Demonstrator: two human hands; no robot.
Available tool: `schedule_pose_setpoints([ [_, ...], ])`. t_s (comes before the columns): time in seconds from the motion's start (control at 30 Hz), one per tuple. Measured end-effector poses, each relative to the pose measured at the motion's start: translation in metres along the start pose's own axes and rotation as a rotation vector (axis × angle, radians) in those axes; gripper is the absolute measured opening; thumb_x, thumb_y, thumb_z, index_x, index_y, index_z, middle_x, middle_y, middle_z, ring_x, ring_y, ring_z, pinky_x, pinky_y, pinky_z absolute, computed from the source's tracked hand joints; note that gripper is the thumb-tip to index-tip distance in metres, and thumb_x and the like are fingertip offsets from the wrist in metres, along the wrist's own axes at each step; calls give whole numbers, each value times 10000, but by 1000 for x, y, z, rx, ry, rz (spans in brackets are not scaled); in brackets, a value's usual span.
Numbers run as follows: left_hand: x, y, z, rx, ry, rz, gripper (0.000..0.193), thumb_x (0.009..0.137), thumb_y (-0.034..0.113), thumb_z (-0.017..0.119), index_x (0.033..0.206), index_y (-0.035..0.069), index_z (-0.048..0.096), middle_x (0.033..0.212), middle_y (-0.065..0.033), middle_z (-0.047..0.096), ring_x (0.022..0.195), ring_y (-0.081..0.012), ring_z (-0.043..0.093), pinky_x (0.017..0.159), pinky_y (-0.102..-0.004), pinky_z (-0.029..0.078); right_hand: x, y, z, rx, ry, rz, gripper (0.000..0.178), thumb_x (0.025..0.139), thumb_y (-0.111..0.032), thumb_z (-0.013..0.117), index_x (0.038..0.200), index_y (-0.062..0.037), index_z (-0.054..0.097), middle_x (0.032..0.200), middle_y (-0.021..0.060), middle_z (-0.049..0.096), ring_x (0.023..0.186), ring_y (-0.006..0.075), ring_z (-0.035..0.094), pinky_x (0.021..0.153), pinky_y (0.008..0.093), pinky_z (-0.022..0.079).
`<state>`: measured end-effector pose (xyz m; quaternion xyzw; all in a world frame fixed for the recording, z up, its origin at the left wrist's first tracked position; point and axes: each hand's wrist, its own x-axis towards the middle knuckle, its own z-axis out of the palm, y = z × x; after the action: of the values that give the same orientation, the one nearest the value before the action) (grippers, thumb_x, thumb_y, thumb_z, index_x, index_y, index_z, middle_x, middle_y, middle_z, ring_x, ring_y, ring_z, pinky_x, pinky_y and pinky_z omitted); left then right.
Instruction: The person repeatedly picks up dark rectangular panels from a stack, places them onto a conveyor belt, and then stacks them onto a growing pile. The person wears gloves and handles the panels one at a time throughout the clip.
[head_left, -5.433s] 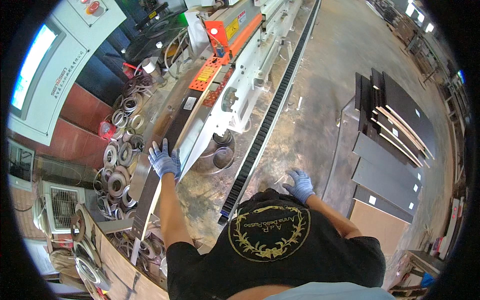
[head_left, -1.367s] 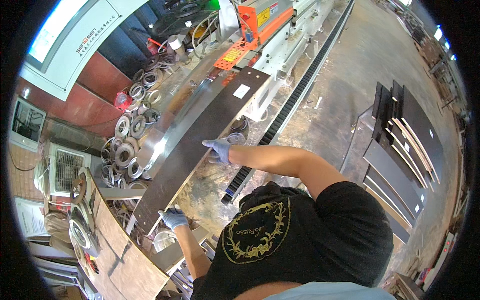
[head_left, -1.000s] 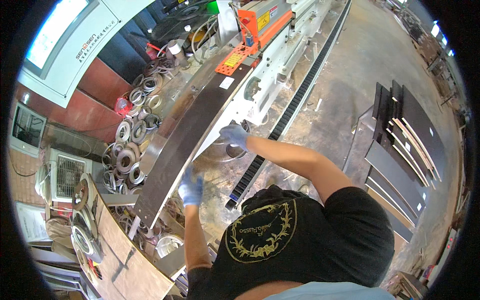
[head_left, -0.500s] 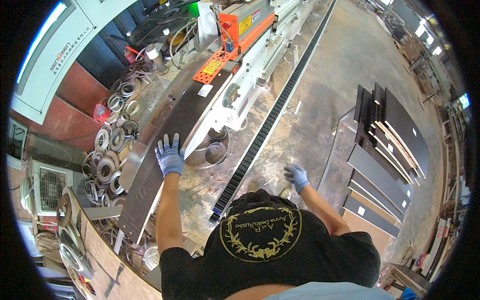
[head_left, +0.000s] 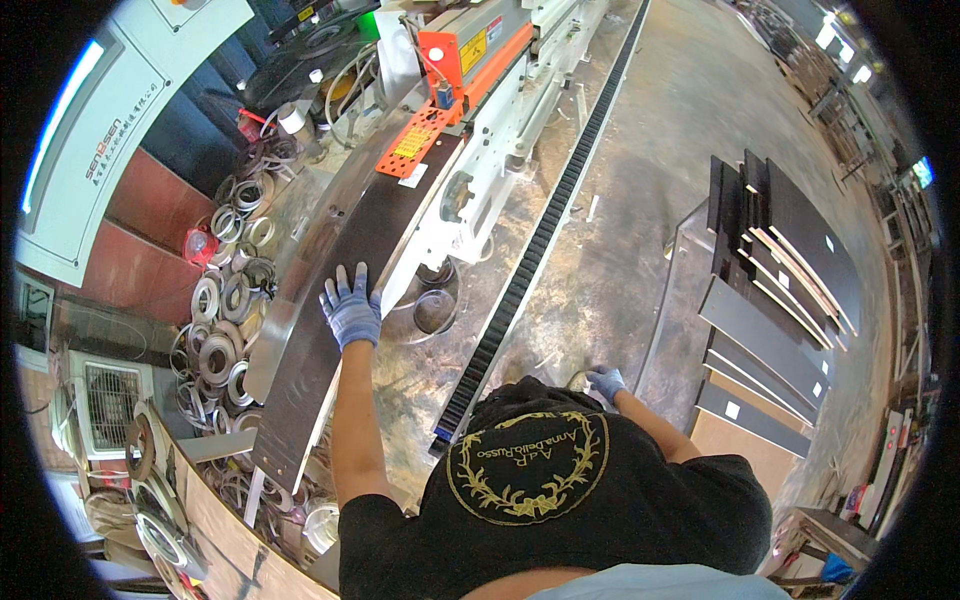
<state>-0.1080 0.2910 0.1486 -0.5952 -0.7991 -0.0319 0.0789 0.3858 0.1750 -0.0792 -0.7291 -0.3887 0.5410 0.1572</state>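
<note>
My left hand [head_left: 351, 308], in a blue-grey glove, lies flat with its fingers spread on a long dark brown board [head_left: 315, 375]. The board rests lengthwise along the side of a white and orange machine [head_left: 490, 70]. Its far end, bearing a small white label [head_left: 413, 176], reaches an orange perforated plate [head_left: 418, 138] with a yellow sticker. My right hand [head_left: 606, 382], gloved alike, hangs low beside my dark clothing and touches no board. Its fingers look loosely extended and hold nothing that shows, though they are partly hidden.
A black roller track [head_left: 530, 260] runs along the machine. Dark panels [head_left: 765, 320] are stacked to the right. Many rolls of edging tape [head_left: 215, 355] lie on the left, near a curved wooden sheet [head_left: 225, 525]. A grey-white cabinet [head_left: 110, 120] stands at the upper left.
The right hand has drawn in closer to my body. The board's white label sits nearer the orange plate, with my left hand still on the board. The whole view has shifted slightly.
</note>
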Motion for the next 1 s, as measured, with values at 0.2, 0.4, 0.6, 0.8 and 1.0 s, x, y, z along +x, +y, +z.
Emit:
schedule_pose_setpoints([
  [0.2, 1, 1, 7, -9, 37, 12, 540, 809, 417, 482, 1312, 284, 338, 1384, -118, 266, 1249, -375, 257, 1033, -508, 157, 6, 7, -3, 65, -7, 5, 320, 772, -174, 624, 1015, 30, 588, 867, 92, 632, 719, 172, 584, 624, 301, 483],
  [0.4, 2, 2, 5, -8, 33, 4, 539, 807, 413, 489, 1309, 283, 343, 1383, -122, 267, 1249, -373, 257, 1031, -511, 161, -13, -10, -1, -1, -43, 9, 323, 769, -181, 627, 1010, 31, 594, 870, 98, 633, 682, 171, 589, 621, 301, 481],
  [0.6, 6, 5, 7, -8, 45, 10, 544, 806, 414, 490, 1311, 284, 336, 1382, -123, 268, 1248, -371, 260, 1028, -513, 166, -21, -21, -6, -46, -45, -25, 313, 771, -191, 621, 1001, 20, 603, 839, 95, 637, 655, 168, 587, 619, 306, 480],
  [0.8, 9, 6, 9, 16, 45, 5, 547, 806, 415, 487, 1313, 282, 332, 1383, -120, 268, 1245, -370, 263, 1026, -513, 171, -10, -5, -9, 5, -14, -17, 309, 768, -188, 626, 998, 17, 606, 838, 88, 635, 658, 167, 583, 612, 293, 478],
  [1.0, 19, 18, 11, 34, 57, 38, 547, 800, 406, 488, 1311, 284, 336, 1379, -110, 276, 1239, -362, 272, 1022, -513, 176, -3, 42, -12, 43, 63, -3, 328, 758, -190, 627, 1008, 21, 600, 840, 90, 633, 631, 151, 562, 583, 269, 475],
])
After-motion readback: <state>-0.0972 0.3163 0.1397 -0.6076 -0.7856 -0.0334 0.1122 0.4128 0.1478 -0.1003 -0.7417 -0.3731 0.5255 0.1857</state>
